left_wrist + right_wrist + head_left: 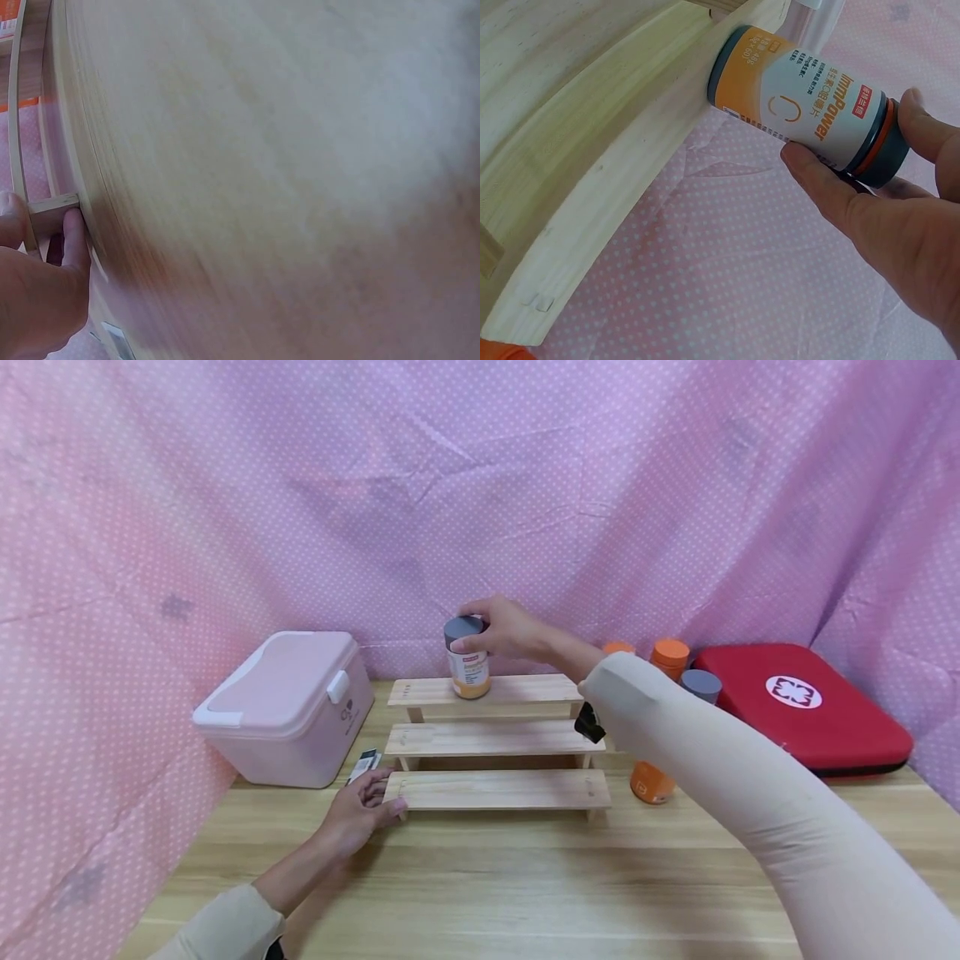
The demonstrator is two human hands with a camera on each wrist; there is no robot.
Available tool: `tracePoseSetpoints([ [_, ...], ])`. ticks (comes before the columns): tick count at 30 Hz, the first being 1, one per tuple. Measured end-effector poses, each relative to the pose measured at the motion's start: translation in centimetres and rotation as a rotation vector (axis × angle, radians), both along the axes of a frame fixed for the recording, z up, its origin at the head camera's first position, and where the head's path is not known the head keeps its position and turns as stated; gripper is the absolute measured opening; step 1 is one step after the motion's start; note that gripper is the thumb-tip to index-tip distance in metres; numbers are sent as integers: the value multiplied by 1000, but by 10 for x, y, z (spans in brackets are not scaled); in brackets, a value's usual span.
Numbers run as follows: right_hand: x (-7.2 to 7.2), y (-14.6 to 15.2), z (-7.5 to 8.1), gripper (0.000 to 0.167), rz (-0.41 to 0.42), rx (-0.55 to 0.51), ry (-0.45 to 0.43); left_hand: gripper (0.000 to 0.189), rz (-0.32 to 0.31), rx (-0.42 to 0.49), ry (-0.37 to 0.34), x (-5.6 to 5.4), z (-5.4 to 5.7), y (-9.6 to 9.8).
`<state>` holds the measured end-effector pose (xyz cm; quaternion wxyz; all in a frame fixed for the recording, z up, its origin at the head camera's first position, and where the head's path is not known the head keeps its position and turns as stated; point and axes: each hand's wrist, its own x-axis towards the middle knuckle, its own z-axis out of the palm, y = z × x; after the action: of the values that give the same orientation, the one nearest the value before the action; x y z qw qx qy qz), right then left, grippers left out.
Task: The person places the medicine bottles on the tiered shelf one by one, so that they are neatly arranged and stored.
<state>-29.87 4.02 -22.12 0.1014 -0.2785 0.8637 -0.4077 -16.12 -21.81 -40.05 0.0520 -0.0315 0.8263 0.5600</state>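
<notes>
My right hand (504, 628) holds a supplement bottle (470, 672) by its dark grey cap. The bottle is upright, white and orange, with its base at the top tier of a three-step wooden rack (495, 789). In the right wrist view, thumb and fingers lie around the cap end of the bottle (799, 101), whose base meets the top board (622, 176). My left hand (358, 814) grips the left end of the rack's lowest step. In the left wrist view, the left hand (45, 289) has its thumb and a finger at the rack's end support (54, 204).
A pale pink lidded box (300, 710) stands left of the rack, with a small printed item (365, 763) beside it. To the right, partly behind my sleeve, are orange bottles (652, 782) and a grey-capped one (701, 683). A red first-aid case (802, 710) lies farther right.
</notes>
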Motion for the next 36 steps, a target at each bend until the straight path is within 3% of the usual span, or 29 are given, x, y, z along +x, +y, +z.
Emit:
tracePoseSetpoints([
  [6,5,15,6,74,-63,44,-12,60,-4,-19,1,0,0,0],
  [12,19,59,12,72,-71,27,55,60,-10,-37,0,0,0,0],
  [18,45,111,9,69,-89,29,135,62,-10,-55,-4,0,1,-1],
  [26,91,176,-14,67,-175,135,241,64,-17,-42,3,0,0,0],
  [30,104,202,-33,68,-216,158,271,64,-21,-27,3,0,-2,0],
  [36,115,225,-60,73,-250,160,231,63,-18,-4,3,0,-2,-1],
])
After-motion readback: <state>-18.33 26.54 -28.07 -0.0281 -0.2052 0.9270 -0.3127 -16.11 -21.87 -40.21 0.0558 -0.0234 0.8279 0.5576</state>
